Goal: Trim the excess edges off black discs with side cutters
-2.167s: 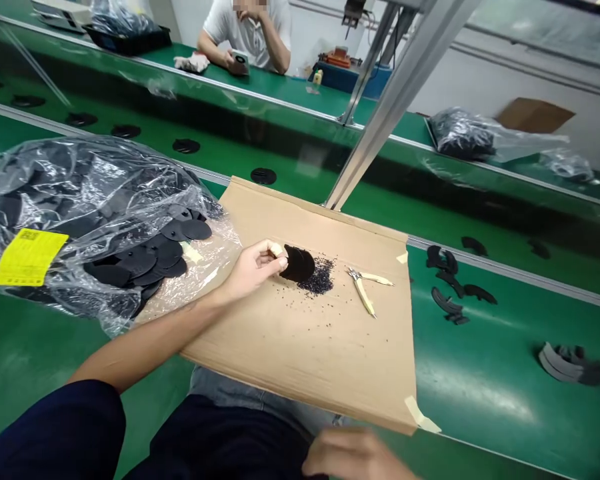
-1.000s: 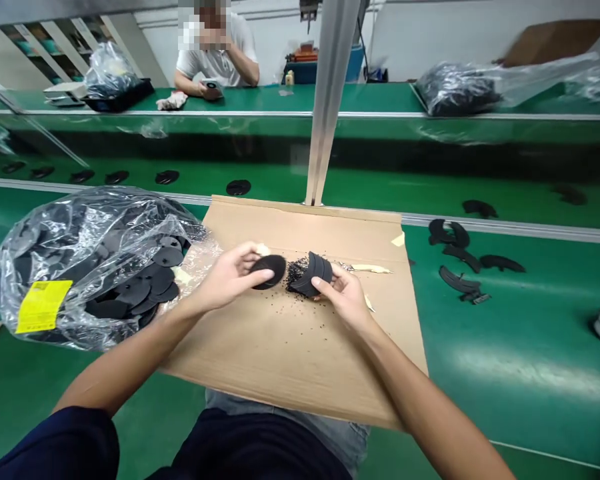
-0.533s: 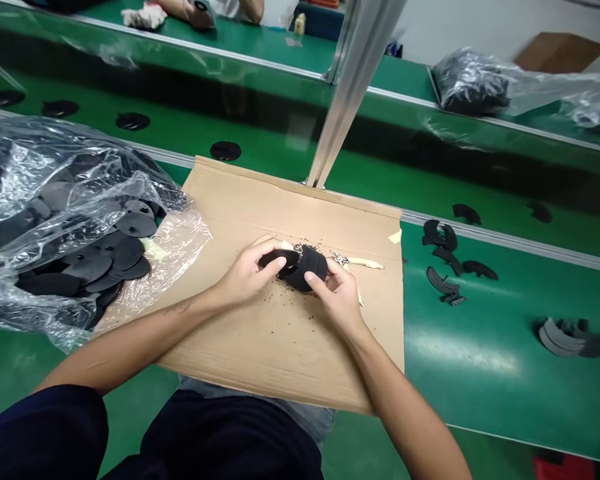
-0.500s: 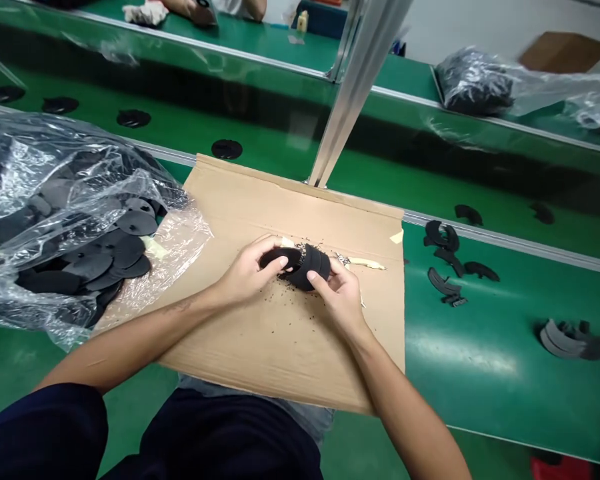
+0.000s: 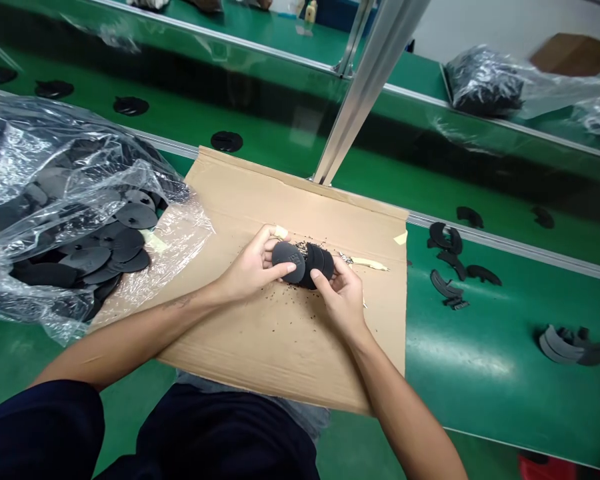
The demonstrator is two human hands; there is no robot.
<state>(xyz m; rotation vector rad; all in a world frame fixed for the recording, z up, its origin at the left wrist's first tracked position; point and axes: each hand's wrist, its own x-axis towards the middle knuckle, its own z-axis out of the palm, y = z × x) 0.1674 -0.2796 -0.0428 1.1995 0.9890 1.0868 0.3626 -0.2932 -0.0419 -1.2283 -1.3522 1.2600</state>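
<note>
Over the cardboard sheet (image 5: 260,353), my left hand (image 5: 257,263) pinches a flat black disc (image 5: 287,262) between thumb and fingers, its marked face turned up. A pale tape wraps one finger. My right hand (image 5: 344,287) closes round several overlapping black discs (image 5: 321,263), its thumb on their near side. The left disc's edge meets or overlaps this group; whether they touch is hard to tell. Small black crumbs lie on the cardboard round both hands. Just beyond my right hand rests a pair of cutters with pale yellow handles (image 5: 370,264), partly hidden by the fingers.
A clear plastic bag (image 5: 95,200) of black discs covers the left side. Curved black pieces (image 5: 445,283) lie on the green table at right, with a grey-black stack (image 5: 563,345) farther out. A metal post (image 5: 350,113) rises behind the cardboard. More discs (image 5: 227,141) lie along the green strip beyond.
My left hand has tilted its disc, so the broad face now shows instead of a dark edge-on view. My right hand keeps its group of discs. The camera view has shifted slightly.
</note>
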